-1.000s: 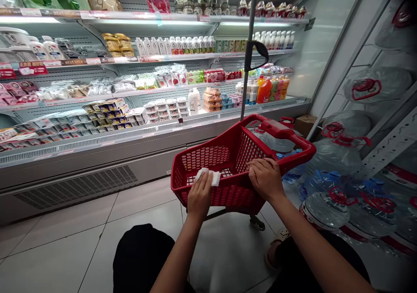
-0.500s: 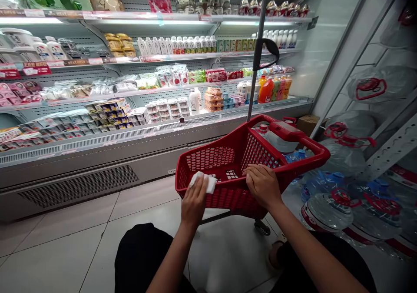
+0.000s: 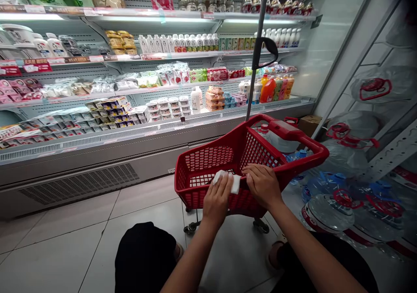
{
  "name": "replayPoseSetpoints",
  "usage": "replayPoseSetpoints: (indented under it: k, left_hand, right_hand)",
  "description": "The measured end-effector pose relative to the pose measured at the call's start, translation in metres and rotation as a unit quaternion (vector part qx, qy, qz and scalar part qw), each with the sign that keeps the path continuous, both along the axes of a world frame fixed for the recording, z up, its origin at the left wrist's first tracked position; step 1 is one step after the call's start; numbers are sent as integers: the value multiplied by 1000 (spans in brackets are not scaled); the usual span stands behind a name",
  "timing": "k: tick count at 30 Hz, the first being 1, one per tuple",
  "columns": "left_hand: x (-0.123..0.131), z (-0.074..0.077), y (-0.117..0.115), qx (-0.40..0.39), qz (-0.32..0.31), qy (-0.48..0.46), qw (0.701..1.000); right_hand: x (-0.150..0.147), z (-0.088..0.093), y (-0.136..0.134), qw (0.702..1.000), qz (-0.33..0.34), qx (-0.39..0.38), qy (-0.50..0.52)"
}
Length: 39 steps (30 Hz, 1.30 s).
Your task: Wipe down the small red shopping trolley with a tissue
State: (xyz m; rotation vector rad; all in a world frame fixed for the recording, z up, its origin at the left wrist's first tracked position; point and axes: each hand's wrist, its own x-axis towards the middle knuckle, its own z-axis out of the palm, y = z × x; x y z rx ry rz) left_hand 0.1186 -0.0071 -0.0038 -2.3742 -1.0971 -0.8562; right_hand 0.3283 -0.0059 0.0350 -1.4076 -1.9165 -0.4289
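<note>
In front of me stands a small red shopping cart (image 3: 205, 196) with a perforated plastic basket and a tall grey pole. My left hand (image 3: 216, 199) presses a folded white cloth or tissue (image 3: 235, 184) onto the near rim of the basket, about midway along it. My right hand (image 3: 263, 185) grips the same rim further right, close to the handle end, its fingers curled over the edge. The undersides of both sets of fingers are hidden. Inside, the basket shows only its red grid floor and walls.
Behind the cart runs an open refrigerated display (image 3: 156, 132) stocked with cups, bottles and packets. Large water bottles (image 3: 325, 212) with red handles stand on the floor at the right, beside a metal rack (image 3: 395, 147). My black-clad knees (image 3: 143, 254) frame the tiled floor (image 3: 65, 241).
My left hand has slid the white cloth to the right along the near rim, closer to my right hand. My right hand has stayed in place on the rim.
</note>
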Motion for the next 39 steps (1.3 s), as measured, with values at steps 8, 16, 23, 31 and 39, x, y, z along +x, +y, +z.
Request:
replayPoseSetpoints:
  k: [8,16,23,31,39]
  left_hand:
    - [-129,-7,-9,17,102,6,995]
    - [-115,-18,-10,19,113,-29,993]
    - [-64,-21,-33,10,61,-30,998]
    - [-65,-19,-30,7,-61,37,997]
    - [-108,-5,22,-3,-8,54,999]
  right_hand:
    - [13,1,2,1000,4,-1,-19]
    - [22,-5,30,998,-51,10,-36]
    - [-54,-40,29,1000,-3,-1,-3]
    - [-53,-46,-3,992,80,-75,58]
    - [-33,-44,-6,987,105,-94,72]
